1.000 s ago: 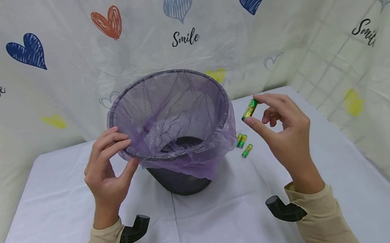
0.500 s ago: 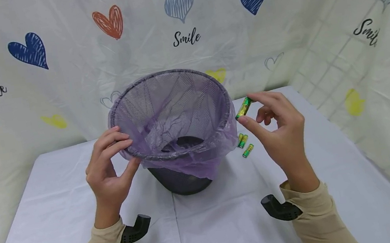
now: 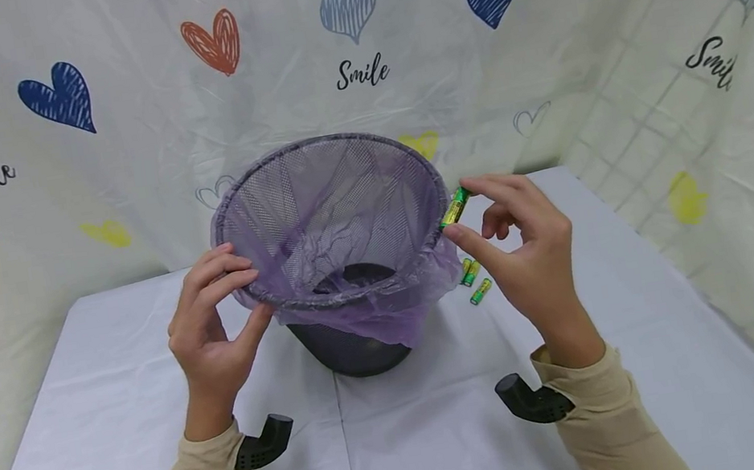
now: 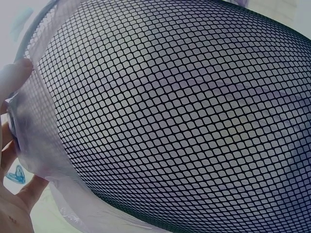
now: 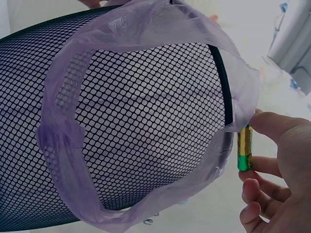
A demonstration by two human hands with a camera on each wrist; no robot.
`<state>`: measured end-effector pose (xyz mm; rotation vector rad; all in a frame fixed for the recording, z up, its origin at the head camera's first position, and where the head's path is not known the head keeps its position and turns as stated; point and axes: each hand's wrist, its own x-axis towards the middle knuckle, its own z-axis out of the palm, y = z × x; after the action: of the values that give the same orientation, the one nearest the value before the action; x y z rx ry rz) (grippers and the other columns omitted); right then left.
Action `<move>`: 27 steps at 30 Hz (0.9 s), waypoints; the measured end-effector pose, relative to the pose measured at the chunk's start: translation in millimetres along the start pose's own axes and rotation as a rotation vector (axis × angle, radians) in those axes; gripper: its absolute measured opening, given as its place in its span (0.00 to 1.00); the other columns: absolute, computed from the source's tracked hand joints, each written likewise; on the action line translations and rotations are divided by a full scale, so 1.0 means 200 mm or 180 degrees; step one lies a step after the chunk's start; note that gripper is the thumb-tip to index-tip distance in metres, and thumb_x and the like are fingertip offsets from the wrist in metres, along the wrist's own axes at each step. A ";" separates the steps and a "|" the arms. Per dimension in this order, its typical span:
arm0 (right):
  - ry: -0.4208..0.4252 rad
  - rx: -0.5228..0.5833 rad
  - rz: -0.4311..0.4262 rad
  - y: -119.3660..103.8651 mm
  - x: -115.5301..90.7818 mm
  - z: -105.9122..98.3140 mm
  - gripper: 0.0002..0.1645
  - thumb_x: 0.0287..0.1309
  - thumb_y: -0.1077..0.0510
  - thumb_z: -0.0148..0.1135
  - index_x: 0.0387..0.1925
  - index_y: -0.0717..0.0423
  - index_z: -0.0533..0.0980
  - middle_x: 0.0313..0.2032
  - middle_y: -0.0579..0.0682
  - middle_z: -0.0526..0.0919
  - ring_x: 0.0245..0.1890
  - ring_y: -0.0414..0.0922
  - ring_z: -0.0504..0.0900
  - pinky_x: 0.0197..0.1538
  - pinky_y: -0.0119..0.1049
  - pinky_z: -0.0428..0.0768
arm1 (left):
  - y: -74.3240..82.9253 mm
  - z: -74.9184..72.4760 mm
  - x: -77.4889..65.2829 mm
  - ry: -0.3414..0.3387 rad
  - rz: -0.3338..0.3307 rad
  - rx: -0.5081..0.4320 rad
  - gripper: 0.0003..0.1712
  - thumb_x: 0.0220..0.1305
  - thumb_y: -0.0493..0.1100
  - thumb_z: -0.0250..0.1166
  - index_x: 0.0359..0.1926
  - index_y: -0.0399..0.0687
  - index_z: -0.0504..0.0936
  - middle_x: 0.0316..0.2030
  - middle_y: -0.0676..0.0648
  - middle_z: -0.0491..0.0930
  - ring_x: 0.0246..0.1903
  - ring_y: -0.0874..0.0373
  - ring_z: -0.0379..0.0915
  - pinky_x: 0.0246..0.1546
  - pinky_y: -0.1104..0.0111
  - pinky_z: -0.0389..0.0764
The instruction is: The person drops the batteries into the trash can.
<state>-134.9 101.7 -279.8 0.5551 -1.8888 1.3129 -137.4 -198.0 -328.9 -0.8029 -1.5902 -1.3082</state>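
Observation:
A black mesh bin (image 3: 348, 337) lined with a purple bag (image 3: 360, 319) stands tilted toward me on the white table. My left hand (image 3: 215, 324) pinches the bin's near-left rim (image 4: 22, 121) between thumb and fingers. My right hand (image 3: 518, 246) pinches a green and yellow battery (image 3: 455, 207) between thumb and forefinger, right at the bin's right rim. In the right wrist view the battery (image 5: 244, 148) is upright beside the bag's folded edge (image 5: 243, 102). Three more batteries (image 3: 473, 279) lie on the table to the right of the bin.
The white table (image 3: 408, 441) is enclosed by a heart-printed sheet (image 3: 109, 104) at the back and both sides. Black wrist camera mounts (image 3: 262, 443) sit on my beige sleeves.
My right hand has carried the battery leftward, from beside the bin to its right rim. The left hand and the bin have stayed put.

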 end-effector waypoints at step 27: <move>-0.0009 0.0037 0.0069 -0.09 0.03 0.07 0.23 0.39 0.70 0.69 0.43 0.68 0.78 0.39 0.62 0.78 0.25 0.42 0.66 0.27 0.32 0.65 | 0.07 0.03 0.04 -0.0003 -0.0022 0.0006 0.21 0.50 0.42 0.69 0.32 0.23 0.78 0.37 0.33 0.77 0.52 0.41 0.70 0.61 0.57 0.69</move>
<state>-130.1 81.4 -267.6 0.5441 -1.8956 1.3384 -129.1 -189.3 -315.6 -0.7974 -1.5960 -1.3115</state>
